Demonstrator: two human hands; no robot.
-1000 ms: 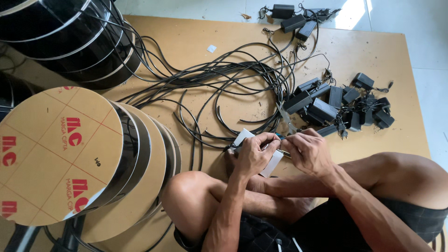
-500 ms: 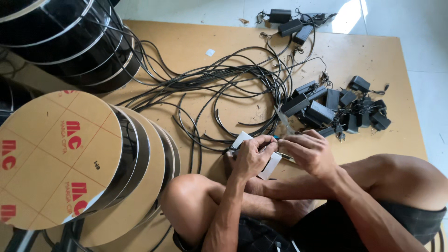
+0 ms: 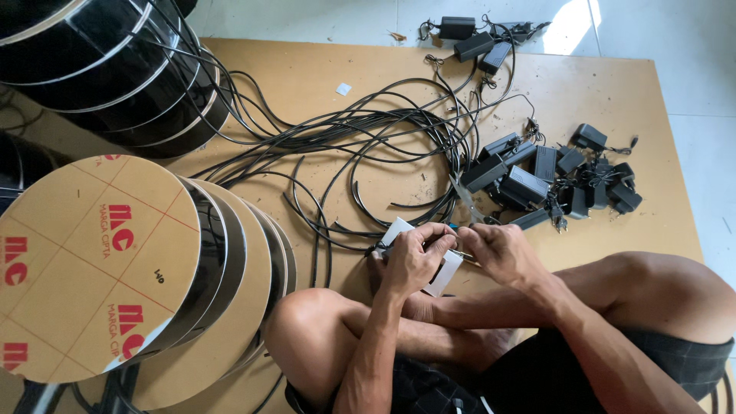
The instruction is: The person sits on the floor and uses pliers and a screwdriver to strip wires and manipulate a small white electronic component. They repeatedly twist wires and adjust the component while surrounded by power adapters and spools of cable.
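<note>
I sit on a brown board (image 3: 606, 100) with my knees drawn up. My left hand (image 3: 410, 261) is closed around a small white box (image 3: 443, 272) that shows above and below the fingers. A black cable end (image 3: 376, 249) lies at that hand's left edge. My right hand (image 3: 494, 251) meets the left at the fingertips and pinches a thin tool with a bluish tip (image 3: 452, 228). What exactly lies between the fingertips is hidden.
Loose black cables (image 3: 368, 146) spread over the board ahead of my hands. A pile of black power adapters (image 3: 552, 180) lies to the right, more adapters (image 3: 479, 38) at the far edge. Cardboard-faced cable reels (image 3: 115, 261) stand at left, black reels (image 3: 100, 69) behind them.
Both hands stay together on the white box with only small finger movements. The view has shifted slightly.
</note>
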